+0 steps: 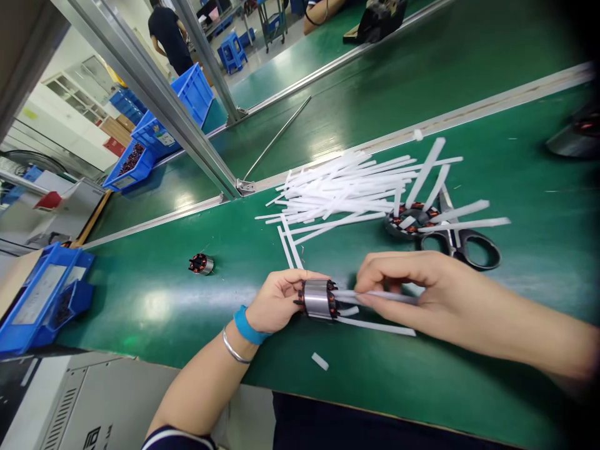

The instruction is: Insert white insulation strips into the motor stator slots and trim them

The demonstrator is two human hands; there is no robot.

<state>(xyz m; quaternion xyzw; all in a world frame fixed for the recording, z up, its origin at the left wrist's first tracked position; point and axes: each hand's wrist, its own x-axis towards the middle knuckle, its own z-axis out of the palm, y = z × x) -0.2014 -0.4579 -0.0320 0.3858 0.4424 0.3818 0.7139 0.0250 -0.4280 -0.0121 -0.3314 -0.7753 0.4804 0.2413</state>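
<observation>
My left hand (277, 301) grips a motor stator (317, 299), a steel ring with copper windings and black end pieces, lying on its side. White strips stick out of its right end. Between thumb and fingers, my right hand (403, 284) pinches one white strip (347, 294) whose tip meets the stator's right end. A lower white strip (379, 326) also juts out to the right. Beyond my hands lies a pile of white strips (342, 184). Right of the pile, a second stator (407, 220) with strips in it rests against black-handled scissors (478, 249).
A smaller stator (201, 264) stands on the green table (154, 325) at left. One short strip piece (320, 361) lies near the front edge. Blue bins (60, 300) sit far left. A metal post (154, 94) rises at the back; a person (169, 34) stands beyond.
</observation>
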